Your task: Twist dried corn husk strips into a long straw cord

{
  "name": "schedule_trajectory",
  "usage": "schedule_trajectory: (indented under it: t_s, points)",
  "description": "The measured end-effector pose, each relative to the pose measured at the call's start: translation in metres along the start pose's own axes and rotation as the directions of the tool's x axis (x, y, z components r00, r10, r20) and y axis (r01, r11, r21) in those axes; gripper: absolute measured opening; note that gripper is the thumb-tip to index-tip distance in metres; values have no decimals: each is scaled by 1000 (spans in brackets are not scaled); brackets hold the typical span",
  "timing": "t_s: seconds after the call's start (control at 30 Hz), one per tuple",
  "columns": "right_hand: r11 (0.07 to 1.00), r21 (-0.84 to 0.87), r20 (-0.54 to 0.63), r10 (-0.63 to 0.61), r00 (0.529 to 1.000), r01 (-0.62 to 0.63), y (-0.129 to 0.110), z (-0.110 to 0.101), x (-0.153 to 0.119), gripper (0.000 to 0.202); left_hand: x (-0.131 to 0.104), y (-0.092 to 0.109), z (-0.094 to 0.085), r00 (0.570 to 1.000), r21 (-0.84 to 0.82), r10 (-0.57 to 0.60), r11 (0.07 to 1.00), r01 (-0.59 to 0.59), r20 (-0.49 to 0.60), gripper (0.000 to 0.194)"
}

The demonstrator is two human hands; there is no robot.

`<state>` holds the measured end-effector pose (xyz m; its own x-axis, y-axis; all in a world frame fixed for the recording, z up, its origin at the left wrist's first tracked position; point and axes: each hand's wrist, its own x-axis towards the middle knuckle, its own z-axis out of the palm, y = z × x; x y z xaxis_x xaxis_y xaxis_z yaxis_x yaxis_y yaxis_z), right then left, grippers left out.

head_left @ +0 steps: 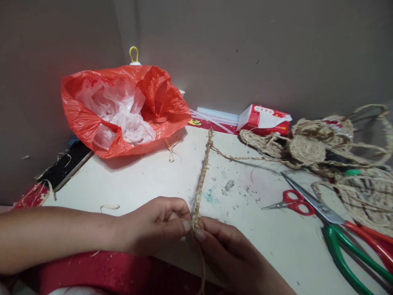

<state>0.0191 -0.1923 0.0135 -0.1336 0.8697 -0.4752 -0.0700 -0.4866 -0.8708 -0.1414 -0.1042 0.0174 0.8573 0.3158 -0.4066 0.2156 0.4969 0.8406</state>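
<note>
A narrow braided straw strip (203, 176) runs away from me across the white tabletop. At its near end, my left hand (167, 219) pinches it between thumb and bent fingers. My right hand (219, 243) grips the same end from the other side, thumb on the straw. Loose strands (202, 266) hang below my fingers toward the table's near edge. From the far end of the strip, a thin twisted straw cord (242, 158) leads right to a pile of woven straw pieces (307, 149).
Large shears (330, 213) and small red-handled scissors (296, 203) lie at right. A red plastic bag (166, 98) holding white plastic stands at the back left, partly over a black phone-like object (69, 166). A red tissue pack (260, 119) lies against the wall.
</note>
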Motion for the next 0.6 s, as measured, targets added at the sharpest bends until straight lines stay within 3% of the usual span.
schedule_trajectory:
  t_s: [0.13, 0.33, 0.47, 0.6]
  points:
    - [962, -249, -63, -129, 990, 110, -4, 2, -4, 32, 4, 2, -4, 997, -7, -72, 997, 72, -6, 33]
    - [809, -576, -96, -212, 973, 119, -1, 3, -7, 27, 10, 3, -1, 988, 40, -130, 990, 134, -79, 22]
    - [726, -678, -94, -240, 966, 114, 2, 1, -11, 18, 9, 2, 3, 985, 65, -117, 990, 126, -126, 20]
    - [683, -728, -122, -211, 970, 57, 3, 3, -15, 27, 7, 1, 9, 976, 93, -104, 988, 123, -191, 19]
